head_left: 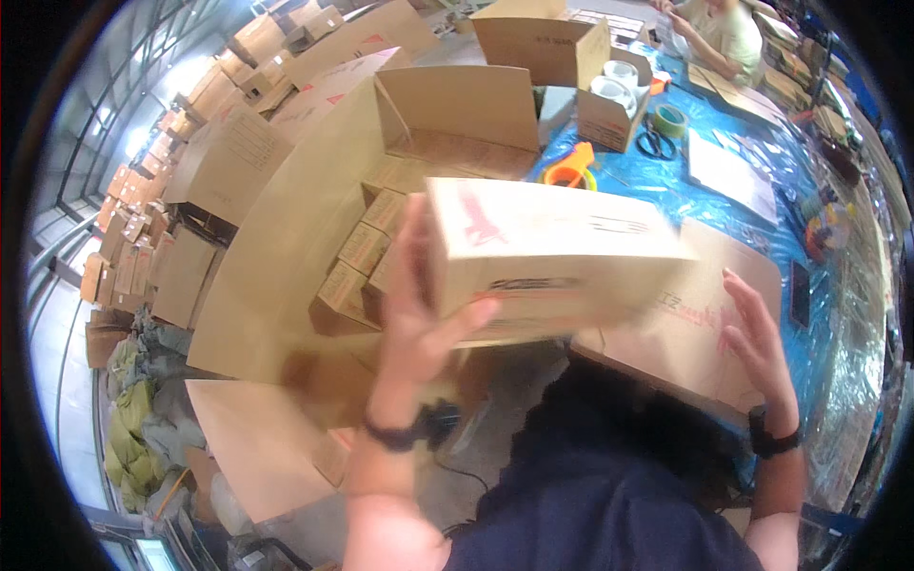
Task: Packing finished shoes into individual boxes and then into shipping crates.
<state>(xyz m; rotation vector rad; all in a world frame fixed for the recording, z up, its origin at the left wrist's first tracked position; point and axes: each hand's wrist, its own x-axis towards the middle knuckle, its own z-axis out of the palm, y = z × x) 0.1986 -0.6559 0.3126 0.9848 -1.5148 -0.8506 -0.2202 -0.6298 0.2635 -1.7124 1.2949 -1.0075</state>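
A long closed cardboard box with print on its sides is held up in front of me, slightly blurred. My left hand grips its left end, thumb on the near side. My right hand is off the box, fingers apart, above a cardboard piece at the table's near edge. Left of and below the held box, a large open carton has its flaps spread. Several smaller cardboard boxes sit inside it; the held box hides part of them.
Blue plastic covers the table. On it are an orange tape dispenser, black scissors, a green tape roll, papers and a phone. Tape rolls fill an open box. Another person works across the table. Stacked cartons stand left.
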